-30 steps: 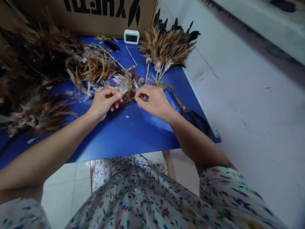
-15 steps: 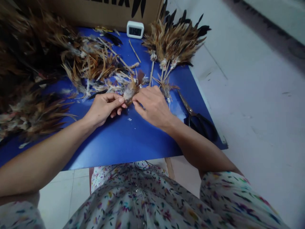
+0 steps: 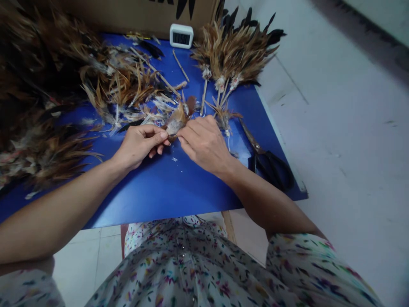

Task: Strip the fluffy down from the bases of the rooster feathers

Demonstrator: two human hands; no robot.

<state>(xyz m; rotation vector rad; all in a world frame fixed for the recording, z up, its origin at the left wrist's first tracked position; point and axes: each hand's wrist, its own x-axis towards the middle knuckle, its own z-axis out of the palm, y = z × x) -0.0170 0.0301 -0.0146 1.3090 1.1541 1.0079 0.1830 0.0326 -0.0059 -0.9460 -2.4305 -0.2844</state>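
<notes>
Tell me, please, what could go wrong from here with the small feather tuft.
The small feather tuft could slip or shed, since the left hand pinches only its lower end. The scissors lie near the edge of the blue table, beside the right forearm, which might knock them.

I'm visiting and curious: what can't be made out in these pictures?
All in the head view:
Grip of the right hand: hidden by its own fingers.
Base of the tuft: covered by the left hand.
Lettering on the box: cut by the top edge.
Feather pile: blurred, cut by the left edge.
Digits on the clock: small, blurred.
</notes>
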